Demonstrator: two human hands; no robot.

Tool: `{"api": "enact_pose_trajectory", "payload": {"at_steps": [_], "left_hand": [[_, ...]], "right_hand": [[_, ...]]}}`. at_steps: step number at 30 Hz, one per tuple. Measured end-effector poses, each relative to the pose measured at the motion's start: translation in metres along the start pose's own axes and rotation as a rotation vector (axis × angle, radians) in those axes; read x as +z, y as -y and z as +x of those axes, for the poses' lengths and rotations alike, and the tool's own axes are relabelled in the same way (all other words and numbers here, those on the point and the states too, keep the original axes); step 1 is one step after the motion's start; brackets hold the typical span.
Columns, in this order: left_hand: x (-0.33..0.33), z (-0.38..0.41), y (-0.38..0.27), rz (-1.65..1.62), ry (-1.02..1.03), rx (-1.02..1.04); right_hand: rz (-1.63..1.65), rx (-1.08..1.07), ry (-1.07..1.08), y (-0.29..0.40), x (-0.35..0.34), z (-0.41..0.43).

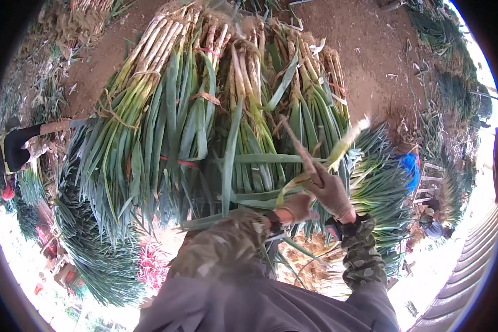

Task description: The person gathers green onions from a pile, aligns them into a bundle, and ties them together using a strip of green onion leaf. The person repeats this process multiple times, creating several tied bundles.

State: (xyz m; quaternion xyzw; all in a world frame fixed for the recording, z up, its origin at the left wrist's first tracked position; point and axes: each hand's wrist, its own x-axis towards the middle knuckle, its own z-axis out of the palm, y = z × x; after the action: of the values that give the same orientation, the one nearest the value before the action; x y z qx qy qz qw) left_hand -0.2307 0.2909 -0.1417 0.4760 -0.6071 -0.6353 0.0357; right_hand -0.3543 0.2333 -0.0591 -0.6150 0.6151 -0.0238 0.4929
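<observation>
My right hand (330,193), in a knitted glove, is closed around a long thin brown strip (296,145) that looks like a dry outer leaf. Beside the same hand a green onion stalk (342,149) slants up to a pale, blurred end. My left hand (299,208), also gloved, is close below and to the left, its fingers curled at the yellow-green leaves; what they grip is partly hidden. Long green leaves stretch leftward from both hands. Tied bundles of green onions (242,83) lie in front of me, root ends away from me.
More green onions are heaped at the right (382,191) and lower left (95,249). Brown soil (373,54) lies beyond the bundles. A person (18,149) is at the far left, another (433,220) at the right, near a blue cloth or bag (408,171) and a ladder-like frame (428,182).
</observation>
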Motion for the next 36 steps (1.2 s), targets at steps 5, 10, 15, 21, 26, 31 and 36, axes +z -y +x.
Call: {"api": "enact_pose_trajectory", "payload": {"at_steps": [5, 10, 15, 21, 26, 31, 36], "left_hand": [[-0.072, -0.007, 0.083, 0.124, -0.776, 0.000], [-0.131, 0.022, 0.132, 0.223, -0.914, -0.127], [-0.145, 0.062, 0.133, 0.210, -0.932, -0.156], [-0.153, 0.093, 0.137, 0.214, -0.901, -0.298], [-0.155, 0.103, 0.134, 0.290, -0.872, -0.404], [-0.162, 0.113, 0.125, 0.287, -0.741, -0.590], [-0.169, 0.114, 0.121, 0.210, -0.739, -0.604]], "right_hand": [[-0.001, 0.106, 0.044, -0.013, 0.044, 0.031], [-0.153, -0.014, -0.081, -0.014, 0.081, 0.051], [-0.284, -0.068, -0.070, -0.020, 0.087, 0.082], [-0.431, -0.027, -0.013, -0.015, 0.080, 0.127], [-0.462, -0.057, -0.069, -0.002, 0.077, 0.159], [-0.445, -0.051, -0.129, 0.010, 0.075, 0.199], [-0.425, -0.154, -0.115, 0.013, 0.076, 0.243]]}}
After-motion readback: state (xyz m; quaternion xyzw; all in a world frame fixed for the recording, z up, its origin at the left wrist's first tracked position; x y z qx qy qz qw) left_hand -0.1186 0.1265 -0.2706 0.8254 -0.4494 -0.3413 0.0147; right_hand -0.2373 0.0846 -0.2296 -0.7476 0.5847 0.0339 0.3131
